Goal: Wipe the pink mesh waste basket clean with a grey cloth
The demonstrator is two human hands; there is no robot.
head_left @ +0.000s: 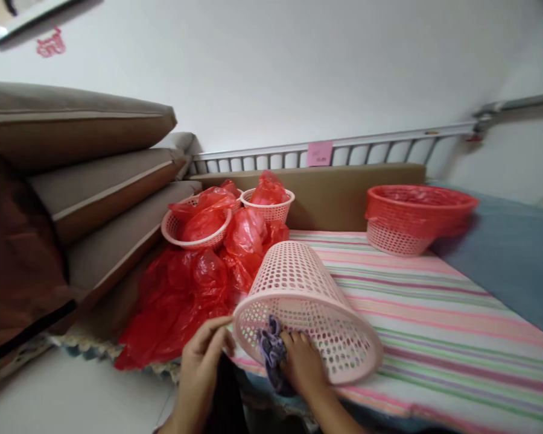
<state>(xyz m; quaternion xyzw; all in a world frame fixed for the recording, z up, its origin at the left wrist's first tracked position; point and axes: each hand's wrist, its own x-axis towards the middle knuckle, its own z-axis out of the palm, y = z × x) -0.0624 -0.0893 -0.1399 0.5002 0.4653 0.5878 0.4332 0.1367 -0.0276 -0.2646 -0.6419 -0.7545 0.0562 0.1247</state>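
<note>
A pale pink perforated plastic basket [294,268] lies tipped on its side, its mouth facing me. At the left of its rim is my left hand [203,355], with the index finger and thumb closed at the edge. My right hand [304,361] reaches into the mouth of the basket, fingers wrapped round a crumpled grey-purple cloth [271,349]. Part of the cloth hangs down over the lower rim. Left of the basket lie crumpled red plastic bags [181,301].
Behind stand pink baskets with red bags in them, among them one basket [271,212] near the headboard. Another basket [398,235], lined with a red bag, stands at the right on the striped sheet [434,307]. Stacked grey-brown cushions [113,181] rise at the left.
</note>
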